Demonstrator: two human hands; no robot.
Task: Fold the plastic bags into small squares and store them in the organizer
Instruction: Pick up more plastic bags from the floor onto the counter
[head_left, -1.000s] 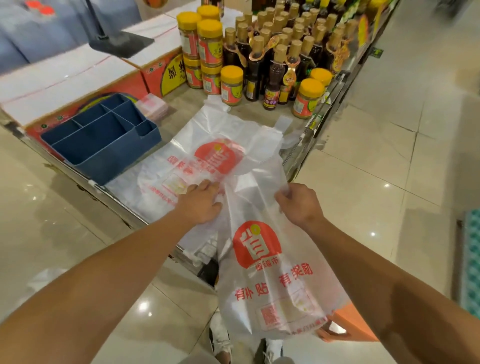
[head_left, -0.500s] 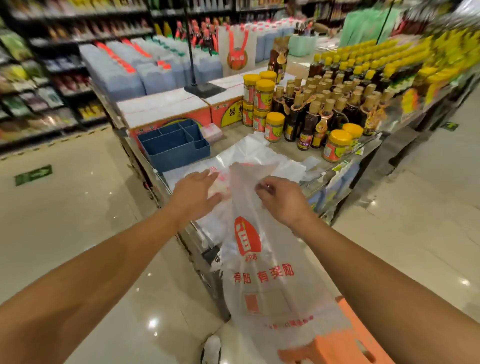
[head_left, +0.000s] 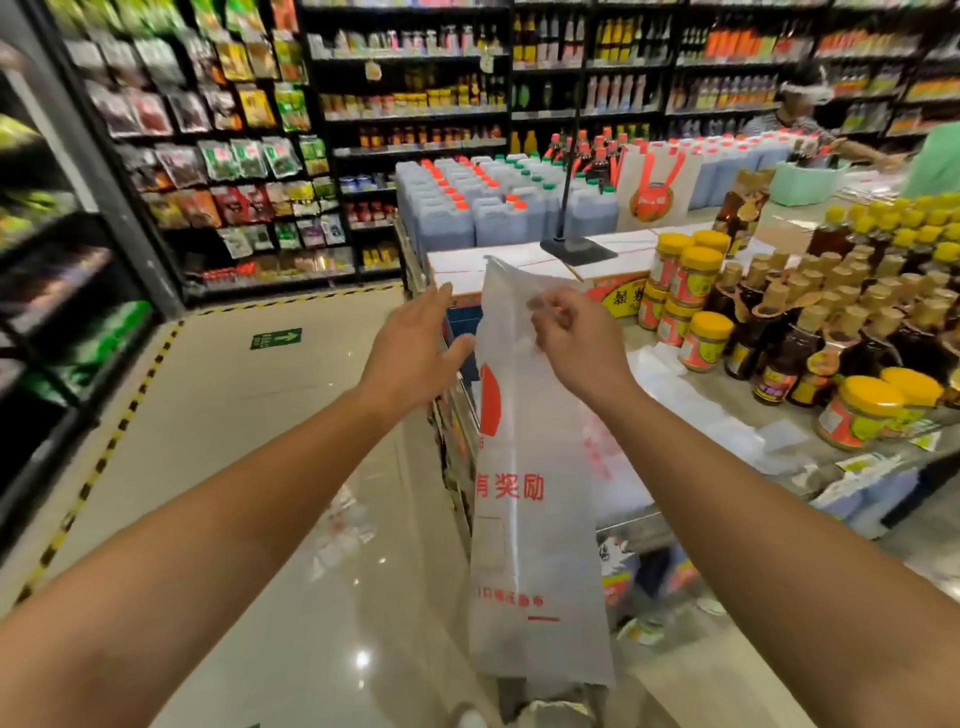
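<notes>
My right hand (head_left: 569, 338) pinches the top of a plastic bag (head_left: 530, 467) near one handle, letting it hang full length in front of the display table (head_left: 691, 410); it dangles clear of the tabletop, its bottom edge near the floor. My left hand (head_left: 415, 348) is released, fingers spread, just beside the bag's left edge and not gripping it. More bags (head_left: 675, 395) lie flat on the table by the jars (head_left: 701, 340) and bottles (head_left: 789, 338). The blue organizer (head_left: 460, 325) shows only as a sliver behind the bag and my left hand.

I judge this to be the straightening step, before any fold: the bag is narrowed lengthwise but not yet creased into a square. The next move, as I read it, calls for my left hand to catch the free edge or the other handle, so both hands can pull the film taut and lay it on the table for folding. Thin and slippery, it may twist or cling.
</notes>
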